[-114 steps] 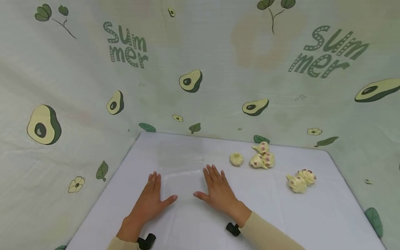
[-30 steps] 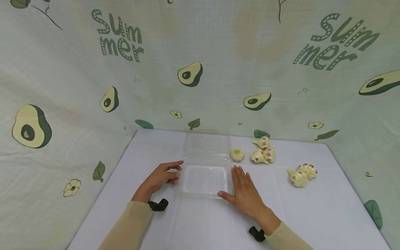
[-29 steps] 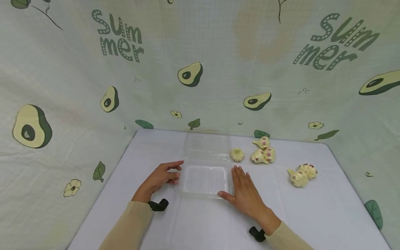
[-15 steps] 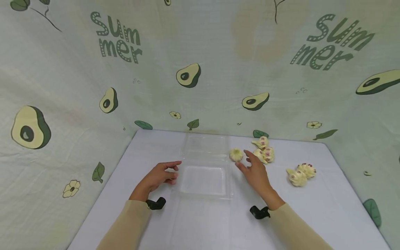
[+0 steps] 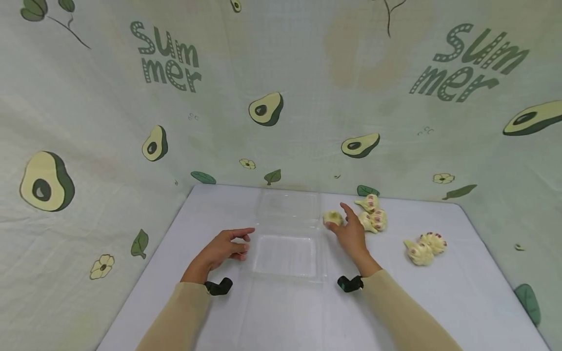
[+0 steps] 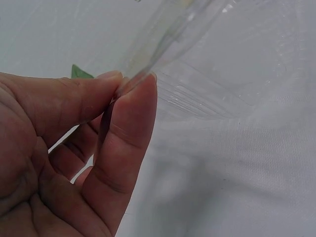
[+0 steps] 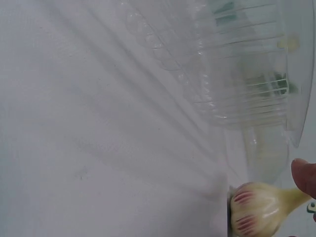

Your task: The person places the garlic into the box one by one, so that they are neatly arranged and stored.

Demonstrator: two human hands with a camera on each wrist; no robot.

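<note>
Pinching the box [image 5: 286, 253] rim: my left hand [image 5: 224, 248]. Reaching, fingers loosely spread, my right hand [image 5: 349, 229] touches garlic [image 5: 332, 218] just ahead.

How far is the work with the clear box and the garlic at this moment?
Done: the clear plastic clamshell box lies open on the white table, and nothing is in it. In hand: the left hand pinches the box's rim, and the right hand touches the nearest garlic bulb without lifting it. Left: all the garlic is outside the box, including the group of three and the pair.
</note>
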